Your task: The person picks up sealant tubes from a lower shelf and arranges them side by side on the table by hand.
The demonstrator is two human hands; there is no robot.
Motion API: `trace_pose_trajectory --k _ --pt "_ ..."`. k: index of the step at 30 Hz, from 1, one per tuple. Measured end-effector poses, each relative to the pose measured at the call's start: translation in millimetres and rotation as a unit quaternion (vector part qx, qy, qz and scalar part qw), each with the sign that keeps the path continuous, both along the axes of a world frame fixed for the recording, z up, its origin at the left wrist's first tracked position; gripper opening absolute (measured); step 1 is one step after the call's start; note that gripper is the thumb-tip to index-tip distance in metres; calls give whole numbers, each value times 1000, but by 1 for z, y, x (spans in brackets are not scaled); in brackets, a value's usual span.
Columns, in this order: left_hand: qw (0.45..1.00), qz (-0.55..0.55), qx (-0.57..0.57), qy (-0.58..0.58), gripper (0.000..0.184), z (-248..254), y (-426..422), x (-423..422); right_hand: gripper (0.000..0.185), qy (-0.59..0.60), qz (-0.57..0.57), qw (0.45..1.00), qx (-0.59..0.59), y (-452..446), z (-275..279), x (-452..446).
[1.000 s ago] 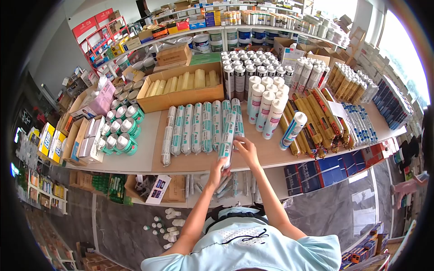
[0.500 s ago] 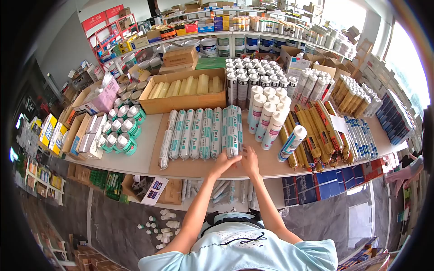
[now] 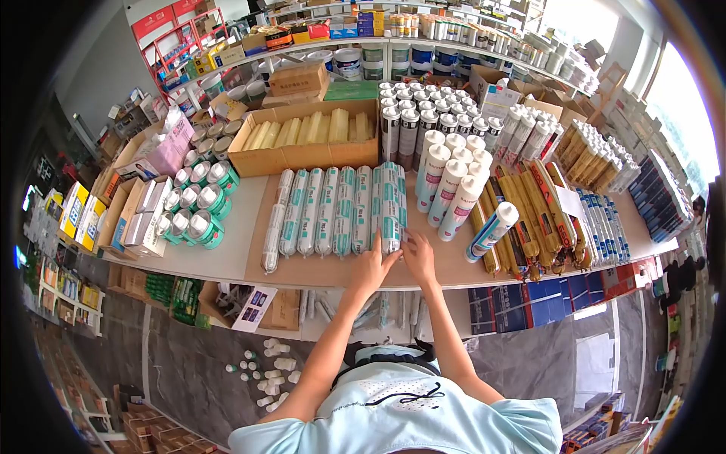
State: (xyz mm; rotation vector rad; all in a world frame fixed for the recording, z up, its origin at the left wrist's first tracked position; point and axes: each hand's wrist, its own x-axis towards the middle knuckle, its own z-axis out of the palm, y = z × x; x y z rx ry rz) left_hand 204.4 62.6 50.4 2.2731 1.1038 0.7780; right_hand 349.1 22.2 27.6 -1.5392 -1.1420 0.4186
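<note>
Several white and teal sausage-shaped tubes [image 3: 323, 212] lie side by side on the wooden table [image 3: 340, 273]. At the right end of the row, one tube [image 3: 391, 208] rests with its near end between my hands. My left hand [image 3: 370, 266] touches the near end of this tube from the left, fingers extended and apart. My right hand [image 3: 419, 257] is at the right side of the same end, its fingers bent close together; whether they grip it is hard to see.
White cartridges [image 3: 451, 187] stand right of the row, beside a blue and white cartridge [image 3: 492, 231] and gold foil packs [image 3: 535, 219]. Behind is a cardboard box [image 3: 302, 158] of yellowish sticks. Green and white cans [image 3: 214, 201] stand at left.
The tube that was held raised and tilted a second ago now lies at the row's right end. Both hands remain at its near end, with my left hand's fingers now straighter.
</note>
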Motion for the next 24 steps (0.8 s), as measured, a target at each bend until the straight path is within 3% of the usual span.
trace_pose_trajectory --k 2,5,10,16,18,24 --pt "995 16 29 93 84 14 2 0 37 -28 -6 1000 6 -1 1 1" --pt "995 26 32 94 84 16 6 5 39 -68 2 998 -10 -3 5 3" --pt "996 37 11 86 84 8 6 8 38 -32 6 999 -10 -7 7 1" --pt "999 31 -9 -40 69 10 -3 -7 36 126 21 992 12 -3 -19 8" --pt "993 10 -9 -114 63 11 -4 -12 34 133 8 991 20 -3 -21 5" --pt "983 -16 -2 -182 48 11 -4 -18 30 78 -40 995 -55 -8 -11 -3"
